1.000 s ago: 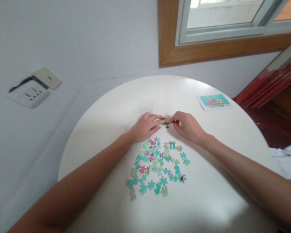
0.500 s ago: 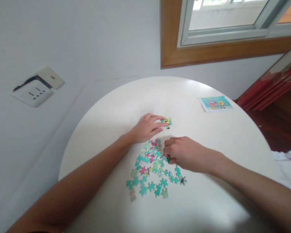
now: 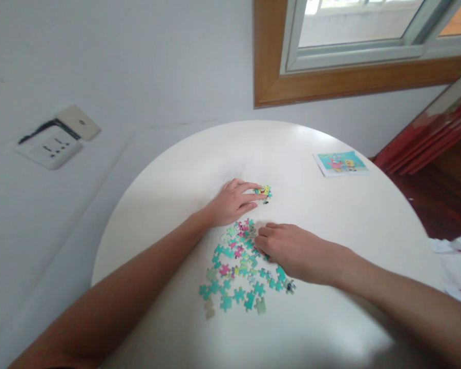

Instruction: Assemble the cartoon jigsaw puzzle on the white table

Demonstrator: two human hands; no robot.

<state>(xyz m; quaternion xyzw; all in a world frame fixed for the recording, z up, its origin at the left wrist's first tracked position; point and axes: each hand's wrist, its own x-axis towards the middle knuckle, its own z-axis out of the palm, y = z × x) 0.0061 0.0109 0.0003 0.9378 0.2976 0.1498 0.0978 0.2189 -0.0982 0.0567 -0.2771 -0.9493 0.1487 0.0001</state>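
Note:
With fingers spread, my left hand (image 3: 236,202) lies on the table, its fingertips resting on a small joined cluster of puzzle pieces (image 3: 264,192), mostly yellow with teal edges. My right hand (image 3: 278,245) is closed, fingers curled downward over the right side of the loose jigsaw pieces (image 3: 238,294). Whatever its fingertips pinch is hidden beneath the hand. The loose pieces are spread in a patch in front of me, mostly teal, with some pink, pale green and yellow ones. A grey piece with a black mark (image 3: 290,286) lies at the patch's right edge.
The round white table (image 3: 169,189) stands against a white wall. A teal picture card (image 3: 341,163) with cartoon figures lies at the far right. A wall socket (image 3: 51,147) is at the left, a wood-framed window (image 3: 267,51) above, and a red curtain (image 3: 426,141) at the right.
My right hand has moved slightly left and down over the loose pieces, its fingers now lower. My left hand stays on the joined cluster.

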